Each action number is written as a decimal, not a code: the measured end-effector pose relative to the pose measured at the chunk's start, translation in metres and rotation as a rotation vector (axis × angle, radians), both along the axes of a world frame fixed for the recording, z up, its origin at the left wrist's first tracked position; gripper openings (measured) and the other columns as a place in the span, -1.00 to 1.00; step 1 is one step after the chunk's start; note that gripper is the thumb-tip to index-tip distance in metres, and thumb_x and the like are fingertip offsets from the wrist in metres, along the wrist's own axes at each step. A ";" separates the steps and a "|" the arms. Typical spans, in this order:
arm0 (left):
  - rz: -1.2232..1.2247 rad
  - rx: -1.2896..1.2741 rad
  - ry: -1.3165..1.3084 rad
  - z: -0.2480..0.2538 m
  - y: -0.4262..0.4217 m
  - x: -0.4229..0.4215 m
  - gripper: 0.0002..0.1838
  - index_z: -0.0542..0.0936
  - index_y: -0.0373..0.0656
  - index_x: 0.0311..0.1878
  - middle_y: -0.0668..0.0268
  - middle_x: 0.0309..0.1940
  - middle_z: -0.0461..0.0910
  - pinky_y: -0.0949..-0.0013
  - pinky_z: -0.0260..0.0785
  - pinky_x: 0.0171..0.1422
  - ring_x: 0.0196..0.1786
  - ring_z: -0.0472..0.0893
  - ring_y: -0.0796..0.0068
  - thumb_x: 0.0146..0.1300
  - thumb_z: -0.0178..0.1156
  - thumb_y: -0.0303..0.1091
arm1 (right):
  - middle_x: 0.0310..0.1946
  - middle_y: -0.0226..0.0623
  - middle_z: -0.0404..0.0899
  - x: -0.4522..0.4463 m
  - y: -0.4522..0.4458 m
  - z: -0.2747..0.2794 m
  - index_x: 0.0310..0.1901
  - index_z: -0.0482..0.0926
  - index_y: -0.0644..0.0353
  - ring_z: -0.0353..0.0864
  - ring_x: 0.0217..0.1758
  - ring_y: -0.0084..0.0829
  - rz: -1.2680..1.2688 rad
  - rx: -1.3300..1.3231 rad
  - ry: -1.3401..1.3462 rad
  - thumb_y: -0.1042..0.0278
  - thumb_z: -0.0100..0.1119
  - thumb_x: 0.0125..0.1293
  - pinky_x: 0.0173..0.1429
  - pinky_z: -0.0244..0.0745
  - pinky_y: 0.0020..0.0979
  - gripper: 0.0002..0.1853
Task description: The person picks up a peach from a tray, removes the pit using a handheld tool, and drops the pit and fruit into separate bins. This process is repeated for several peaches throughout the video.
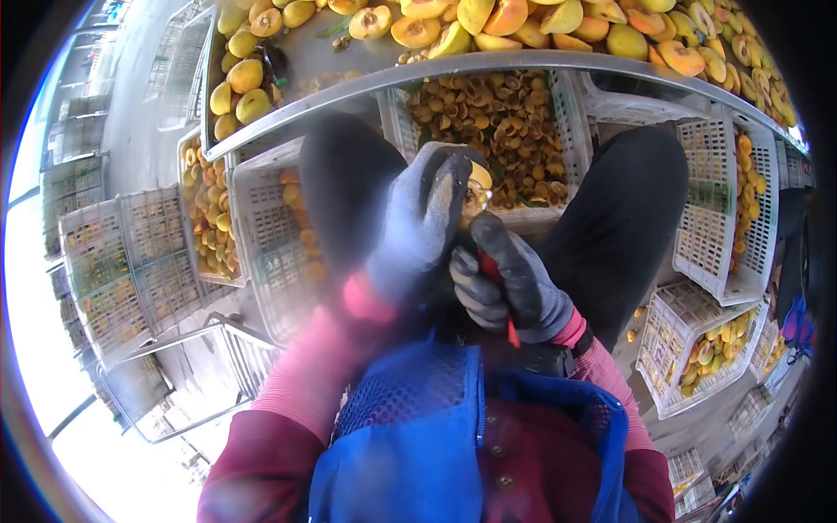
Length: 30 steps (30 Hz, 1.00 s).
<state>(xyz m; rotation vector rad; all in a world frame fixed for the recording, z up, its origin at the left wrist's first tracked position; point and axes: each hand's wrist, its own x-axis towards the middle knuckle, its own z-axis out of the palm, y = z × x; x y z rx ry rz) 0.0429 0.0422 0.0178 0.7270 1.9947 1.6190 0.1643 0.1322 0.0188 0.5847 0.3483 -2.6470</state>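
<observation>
My left hand (427, 209), in a grey-blue glove with dark fingers, is closed around a yellow fruit piece (479, 185) in front of my lap. Just below and to the right, my right hand (510, 283), gloved in grey and black, grips a tool with a red handle (491, 267). The tool's metal end touches or lies very near the fruit's cut face. Both hands are nearly together above a white crate (574, 144) that holds many brown-orange fruit scraps.
A metal table edge (384, 80) crosses ahead, with whole and halved yellow fruits (523, 26) on the table. White crates of fruit stand at the left (270, 235) and right (703, 218). My knees flank the scrap crate.
</observation>
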 end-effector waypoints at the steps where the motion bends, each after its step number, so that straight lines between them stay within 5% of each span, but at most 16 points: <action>1: -0.017 -0.004 0.064 0.000 0.002 -0.002 -0.70 0.52 -0.34 -0.12 0.17 -0.38 0.57 0.42 0.40 -0.16 -0.31 0.56 0.46 0.41 -0.04 -0.26 | -0.73 -0.52 0.23 0.001 0.001 -0.002 -0.37 0.39 0.09 0.14 -0.83 -0.66 -0.011 -0.197 0.022 -0.23 -0.19 0.41 -0.78 -0.01 -0.57 -0.50; 6: -0.128 -0.021 0.128 0.002 0.006 -0.005 -0.69 0.54 -0.32 -0.14 0.22 -0.37 0.58 0.42 0.40 -0.15 -0.30 0.55 0.49 0.40 -0.02 -0.22 | -0.73 -0.52 0.24 0.000 -0.008 -0.020 -0.36 0.38 0.10 0.20 -0.82 -0.68 -0.105 -0.844 0.215 -0.19 -0.22 0.43 -0.82 0.15 -0.64 -0.52; 9: 0.071 0.157 -0.446 -0.010 0.008 0.005 -0.69 0.55 -0.29 -0.13 0.23 -0.36 0.57 0.43 0.41 -0.16 -0.26 0.55 0.51 0.40 -0.01 -0.21 | -0.72 -0.49 0.27 -0.003 -0.011 -0.026 -0.34 0.38 0.14 0.22 -0.82 -0.67 -0.164 -0.896 0.332 -0.19 -0.24 0.43 -0.84 0.19 -0.64 -0.50; 11: -0.009 0.035 0.257 -0.037 -0.015 -0.006 -0.66 0.43 -0.30 0.07 0.09 -0.22 0.54 0.31 0.43 -0.08 -0.23 0.56 0.26 0.24 0.07 -0.41 | -0.72 -0.48 0.29 -0.003 -0.005 -0.030 -0.33 0.37 0.17 0.23 -0.83 -0.67 -0.217 -0.944 0.431 -0.19 -0.25 0.43 -0.85 0.19 -0.63 -0.49; 13: 0.058 0.024 0.830 -0.044 -0.033 -0.019 -0.46 0.32 -0.32 0.20 -0.01 -0.12 0.51 0.22 0.43 -0.02 -0.20 0.56 0.07 0.09 0.13 -0.55 | -0.71 -0.50 0.23 -0.005 -0.001 -0.032 -0.30 0.45 0.21 0.22 -0.79 -0.66 -0.211 -0.854 0.386 -0.19 -0.27 0.44 -0.80 0.18 -0.61 -0.45; 14: 0.135 0.029 0.858 -0.033 -0.043 -0.029 -0.50 0.36 -0.31 0.17 0.00 -0.12 0.51 0.23 0.43 -0.01 -0.19 0.56 0.08 0.11 0.15 -0.48 | -0.70 -0.51 0.21 -0.004 -0.005 -0.048 -0.29 0.47 0.21 0.22 -0.78 -0.66 -0.193 -0.824 0.334 -0.19 -0.28 0.44 -0.78 0.18 -0.60 -0.44; 17: 0.565 0.067 0.125 0.016 -0.086 -0.069 -0.57 0.46 -0.28 0.06 0.03 -0.11 0.52 0.26 0.44 0.00 -0.14 0.57 0.11 0.16 0.22 -0.29 | -0.68 -0.51 0.17 -0.005 -0.007 -0.074 -0.24 0.53 0.19 0.18 -0.74 -0.64 -0.115 -0.741 0.236 -0.21 -0.29 0.44 -0.73 0.14 -0.53 -0.42; 19: 0.571 -0.426 0.283 0.026 -0.122 -0.109 -0.59 0.52 -0.26 -0.01 0.05 -0.11 0.52 0.29 0.45 0.01 -0.11 0.57 0.13 0.20 0.26 -0.16 | -0.68 -0.52 0.18 -0.005 -0.005 -0.074 -0.24 0.53 0.18 0.15 -0.75 -0.64 -0.073 -0.695 0.196 -0.21 -0.30 0.44 -0.74 0.12 -0.52 -0.42; 21: 0.443 -1.212 0.883 0.012 -0.138 -0.132 -0.56 0.54 -0.21 0.03 0.02 -0.06 0.48 0.31 0.44 -0.01 -0.15 0.57 0.16 0.17 0.29 -0.15 | -0.69 -0.54 0.16 -0.007 0.000 -0.074 -0.28 0.50 0.13 0.11 -0.75 -0.64 -0.058 -0.585 0.065 -0.25 -0.23 0.41 -0.73 0.09 -0.55 -0.45; 22: 0.441 -0.910 0.871 0.015 -0.121 -0.136 -0.55 0.54 -0.16 0.09 0.00 -0.04 0.46 0.28 0.42 0.02 -0.11 0.56 0.19 0.18 0.27 -0.16 | -0.69 -0.55 0.15 -0.010 0.002 -0.072 -0.29 0.49 0.12 0.11 -0.76 -0.64 -0.053 -0.531 -0.001 -0.26 -0.22 0.40 -0.73 0.08 -0.56 -0.45; 23: 0.492 -0.849 0.587 0.047 -0.065 -0.119 -0.55 0.54 -0.17 0.08 0.02 -0.05 0.47 0.29 0.40 0.05 -0.06 0.56 0.20 0.16 0.28 -0.18 | -0.69 -0.55 0.14 -0.013 0.003 -0.071 -0.31 0.48 0.11 0.10 -0.76 -0.65 -0.046 -0.477 -0.069 -0.27 -0.20 0.39 -0.73 0.07 -0.56 -0.46; 25: 0.289 -0.655 0.865 0.033 -0.026 -0.142 -0.56 0.56 -0.06 0.03 0.14 -0.10 0.56 0.20 0.40 0.00 -0.06 0.58 0.16 0.13 0.27 -0.07 | -0.66 -0.61 0.27 -0.017 0.002 -0.073 -0.35 0.44 0.02 0.25 -0.71 -0.67 -0.052 -0.498 -0.061 -0.17 -0.05 0.37 -0.68 0.17 -0.59 -0.59; 30: 0.090 -0.930 0.749 -0.021 0.060 -0.243 -0.48 0.48 -0.12 0.06 0.09 -0.08 0.58 0.15 0.39 0.06 0.02 0.56 0.11 0.12 0.22 0.00 | -0.68 -0.56 0.23 -0.021 0.015 -0.060 -0.31 0.46 0.04 0.13 -0.75 -0.66 -0.091 -0.193 -0.272 -0.28 -0.12 0.36 -0.69 0.07 -0.58 -0.51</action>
